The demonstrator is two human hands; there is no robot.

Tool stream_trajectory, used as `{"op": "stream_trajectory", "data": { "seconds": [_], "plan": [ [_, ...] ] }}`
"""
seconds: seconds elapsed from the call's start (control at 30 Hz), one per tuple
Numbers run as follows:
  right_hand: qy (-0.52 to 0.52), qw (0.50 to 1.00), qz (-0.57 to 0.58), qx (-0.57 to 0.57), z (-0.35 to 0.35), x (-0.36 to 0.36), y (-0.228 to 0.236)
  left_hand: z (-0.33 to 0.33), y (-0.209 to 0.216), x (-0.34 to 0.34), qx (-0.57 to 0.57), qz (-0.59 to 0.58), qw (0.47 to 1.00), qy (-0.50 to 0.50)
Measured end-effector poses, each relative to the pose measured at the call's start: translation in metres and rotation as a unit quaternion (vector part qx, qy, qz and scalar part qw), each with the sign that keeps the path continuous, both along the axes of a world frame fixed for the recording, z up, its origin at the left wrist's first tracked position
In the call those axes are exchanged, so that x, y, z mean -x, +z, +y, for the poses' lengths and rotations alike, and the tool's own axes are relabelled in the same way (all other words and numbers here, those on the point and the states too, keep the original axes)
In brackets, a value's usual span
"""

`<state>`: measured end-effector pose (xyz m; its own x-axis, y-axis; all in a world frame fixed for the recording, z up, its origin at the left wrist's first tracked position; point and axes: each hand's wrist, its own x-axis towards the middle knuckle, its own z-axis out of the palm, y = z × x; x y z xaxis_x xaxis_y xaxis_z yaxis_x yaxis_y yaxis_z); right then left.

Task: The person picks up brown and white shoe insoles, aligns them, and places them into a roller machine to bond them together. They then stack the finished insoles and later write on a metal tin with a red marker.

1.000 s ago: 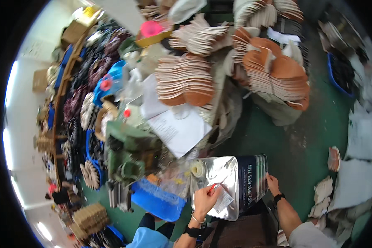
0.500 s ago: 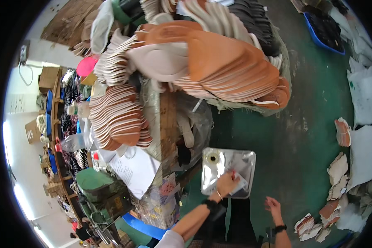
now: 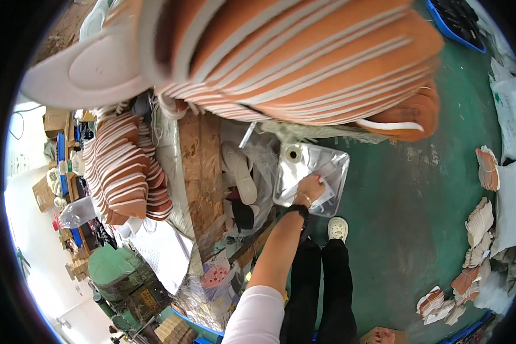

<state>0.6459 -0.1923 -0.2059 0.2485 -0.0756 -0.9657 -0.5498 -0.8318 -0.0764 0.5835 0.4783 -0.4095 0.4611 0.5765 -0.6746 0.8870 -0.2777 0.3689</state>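
Observation:
My left hand (image 3: pixel 311 190) reaches down over a shiny rectangular metal tray (image 3: pixel 341 167), its fingers closed. A small red bit (image 3: pixel 319 179) shows at the fingertips, and a translucent whitish sheet (image 3: pixel 327 199) lies beside them. What exactly the fingers grip is too small to make out. A roll of pale tape (image 3: pixel 293 153) rests in the tray's far left corner. Out of view is my right hand. Just beyond the tray, a large pile of tan shoe insoles with white edges (image 3: pixel 304 63) fills the upper part of the view.
Left of the tray stands a worn wooden bench edge (image 3: pixel 200 172), with stacked insoles (image 3: pixel 123 169), papers (image 3: pixel 160 252) and a green machine (image 3: pixel 117 269). Loose pale shoes (image 3: pixel 241 175) lie beneath in clear plastic. White sacks (image 3: pixel 513 200) and insole bundles (image 3: pixel 479 223) line the right side.
My view has shifted, so the insole pile looks larger and nearer. The left hand stays over the tray. My right hand has gone out of view, and my white shoe now shows.

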Motion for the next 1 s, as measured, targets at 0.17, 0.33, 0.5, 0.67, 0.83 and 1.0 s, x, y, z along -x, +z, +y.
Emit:
{"op": "stream_trajectory", "data": {
  "seconds": [0.17,0.33,0.5,0.67,0.83,1.0],
  "plan": [
    [0.107,0.982,-0.088,-0.127,0.074,-0.043,-0.031,-0.054,0.011,0.01,-0.182,-0.126,0.967,0.126],
    [0.267,0.898,-0.177,-0.303,0.298,-0.048,0.015,-0.179,0.142,0.047,0.073,-0.268,0.93,0.241],
    [0.384,0.751,-0.166,-0.511,0.528,0.042,0.153,-0.304,0.228,0.167,0.25,-0.351,0.896,0.105],
    [0.453,0.611,-0.027,-0.649,0.687,0.188,0.248,-0.328,0.381,0.312,0.226,-0.198,0.906,0.297],
    [0.519,0.46,-0.085,-0.716,0.818,0.341,0.232,-0.496,0.272,0.375,0.114,-0.072,0.852,0.506],
    [0.56,0.388,-0.222,-0.697,0.907,0.418,0.2,-0.568,0.352,0.327,0.192,-0.065,0.679,0.706]
  ]
}}
